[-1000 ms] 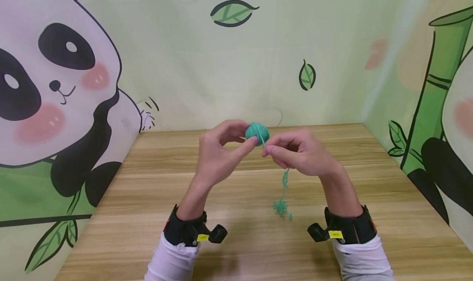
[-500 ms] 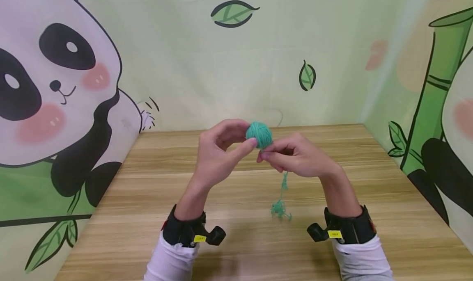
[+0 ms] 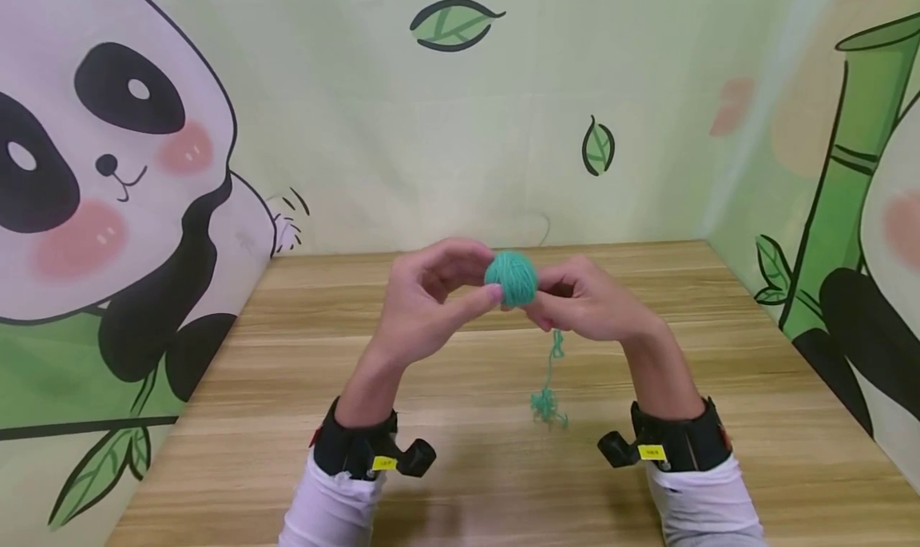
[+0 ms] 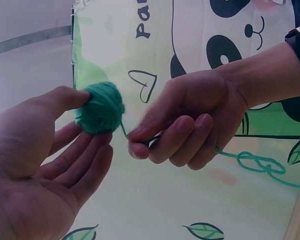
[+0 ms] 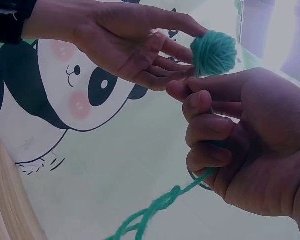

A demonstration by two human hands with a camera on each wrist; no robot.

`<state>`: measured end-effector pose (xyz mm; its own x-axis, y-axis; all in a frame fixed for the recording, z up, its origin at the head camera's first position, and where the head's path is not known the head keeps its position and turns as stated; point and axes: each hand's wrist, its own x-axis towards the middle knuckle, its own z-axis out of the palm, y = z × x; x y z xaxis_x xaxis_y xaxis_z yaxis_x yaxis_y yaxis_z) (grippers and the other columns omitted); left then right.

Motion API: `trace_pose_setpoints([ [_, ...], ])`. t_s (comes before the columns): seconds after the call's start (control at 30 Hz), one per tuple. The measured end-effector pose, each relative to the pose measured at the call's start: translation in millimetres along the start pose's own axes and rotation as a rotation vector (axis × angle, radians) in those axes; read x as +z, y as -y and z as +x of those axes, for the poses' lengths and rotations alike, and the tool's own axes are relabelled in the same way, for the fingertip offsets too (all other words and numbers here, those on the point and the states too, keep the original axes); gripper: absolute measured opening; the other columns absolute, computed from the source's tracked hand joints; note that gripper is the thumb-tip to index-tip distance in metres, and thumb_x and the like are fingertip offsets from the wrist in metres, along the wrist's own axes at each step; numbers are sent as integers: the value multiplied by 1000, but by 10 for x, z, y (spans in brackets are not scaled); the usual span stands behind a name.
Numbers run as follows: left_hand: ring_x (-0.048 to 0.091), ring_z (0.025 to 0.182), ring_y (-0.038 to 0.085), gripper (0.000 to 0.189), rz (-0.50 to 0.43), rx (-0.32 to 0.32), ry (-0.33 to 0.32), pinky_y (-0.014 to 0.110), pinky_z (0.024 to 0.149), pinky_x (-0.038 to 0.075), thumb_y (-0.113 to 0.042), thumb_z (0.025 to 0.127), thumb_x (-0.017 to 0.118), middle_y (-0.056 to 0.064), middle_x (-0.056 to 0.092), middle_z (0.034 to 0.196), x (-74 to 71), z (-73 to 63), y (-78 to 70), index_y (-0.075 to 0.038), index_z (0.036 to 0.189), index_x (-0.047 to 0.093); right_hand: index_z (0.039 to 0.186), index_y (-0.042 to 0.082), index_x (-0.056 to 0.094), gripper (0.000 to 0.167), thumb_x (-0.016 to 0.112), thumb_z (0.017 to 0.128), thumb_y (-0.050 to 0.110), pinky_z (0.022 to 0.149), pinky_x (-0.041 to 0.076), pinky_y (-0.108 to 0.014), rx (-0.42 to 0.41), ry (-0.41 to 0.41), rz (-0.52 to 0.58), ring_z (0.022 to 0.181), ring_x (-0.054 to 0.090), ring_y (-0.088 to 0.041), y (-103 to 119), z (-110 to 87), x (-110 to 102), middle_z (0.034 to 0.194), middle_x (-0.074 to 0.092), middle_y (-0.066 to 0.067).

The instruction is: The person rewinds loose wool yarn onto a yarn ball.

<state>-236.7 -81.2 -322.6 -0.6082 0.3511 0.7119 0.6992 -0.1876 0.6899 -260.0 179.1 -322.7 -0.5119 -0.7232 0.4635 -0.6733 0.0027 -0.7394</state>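
Note:
A small teal ball of yarn (image 3: 512, 278) is held up above the table between the thumb and fingers of my left hand (image 3: 431, 303). Just right of it, my right hand (image 3: 592, 299) pinches the strand that comes off the ball; in the head view its fingertips are partly behind the ball. The left wrist view shows a short taut length between the ball (image 4: 100, 108) and the right fingertips. From the curled right fingers the yarn tail (image 5: 160, 202) runs out with loops in it. Its loose end lies in a small tangle (image 3: 546, 406) on the table.
The wood-grain table (image 3: 287, 451) reaches back to a fabric backdrop (image 3: 345, 92) printed with pandas, leaves and bamboo. A black band with a small camera sits on each wrist, the left camera (image 3: 415, 457) and the right camera (image 3: 616, 449) facing inward.
The ball has turned in my left hand and come slightly right and down. My right hand has gone from in front of the ball's right side to partly behind it, still pinching the strand.

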Motion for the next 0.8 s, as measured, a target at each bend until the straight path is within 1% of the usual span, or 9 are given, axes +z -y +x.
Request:
trace_pose_setpoints([
  [0.13, 82, 96, 16, 31, 17, -15, 92, 34, 91, 72, 9, 92, 83, 30, 79, 111, 6, -7, -21, 10, 123, 74, 103, 6, 78, 20, 62, 114, 5, 45, 38, -30, 11, -38, 47, 54, 44, -18, 4, -14, -24, 69, 54, -6],
  [0.2, 81, 94, 16, 33, 31, -18, 135, 34, 90, 72, 13, 91, 83, 30, 79, 110, 11, -11, -25, 10, 122, 75, 105, 4, 78, 19, 62, 115, 6, 46, 39, -30, 19, -52, 73, 54, 44, -19, 6, -16, -27, 70, 54, -5],
  [0.23, 81, 94, 16, 33, 39, -18, 152, 34, 90, 72, 14, 90, 83, 29, 79, 110, 12, -13, -24, 9, 122, 75, 104, 3, 78, 20, 62, 115, 6, 45, 39, -29, 21, -58, 84, 54, 43, -19, 9, -14, -26, 70, 54, -5],
  [0.33, 81, 94, 17, 35, 61, -19, 185, 35, 90, 72, 16, 89, 83, 26, 81, 110, 12, -13, -14, 8, 122, 75, 103, 0, 76, 22, 60, 116, 7, 44, 37, -30, 26, -80, 121, 52, 40, -20, 18, -11, -20, 69, 52, -4],
  [0.47, 81, 94, 19, 35, 102, -29, 202, 38, 92, 72, 13, 89, 85, 22, 83, 111, 5, -15, 4, 6, 122, 76, 99, 1, 74, 24, 59, 116, 6, 43, 33, -32, 35, -137, 120, 51, 38, -19, 44, -9, -8, 67, 49, -3],
  [0.6, 82, 94, 20, 32, 168, -40, 201, 42, 91, 73, 7, 91, 89, 18, 84, 112, 0, -15, 24, 3, 121, 78, 95, 2, 72, 26, 57, 115, 4, 42, 29, -32, 50, -206, 94, 51, 36, -18, 62, -11, 6, 65, 49, -2],
  [0.73, 82, 94, 19, 30, 234, -30, 196, 44, 90, 73, 1, 91, 91, 14, 85, 111, -4, -14, 48, 0, 120, 80, 94, 1, 71, 26, 55, 115, 2, 42, 25, -33, 37, -244, 87, 49, 33, -18, 58, -10, 9, 64, 48, -2],
  [0.8, 82, 94, 18, 30, 259, -21, 196, 43, 90, 73, 0, 92, 91, 13, 85, 111, -7, -13, 63, 0, 119, 80, 94, 0, 70, 26, 54, 115, 1, 42, 24, -33, 27, -251, 91, 49, 32, -18, 55, -11, 9, 64, 47, -2],
])
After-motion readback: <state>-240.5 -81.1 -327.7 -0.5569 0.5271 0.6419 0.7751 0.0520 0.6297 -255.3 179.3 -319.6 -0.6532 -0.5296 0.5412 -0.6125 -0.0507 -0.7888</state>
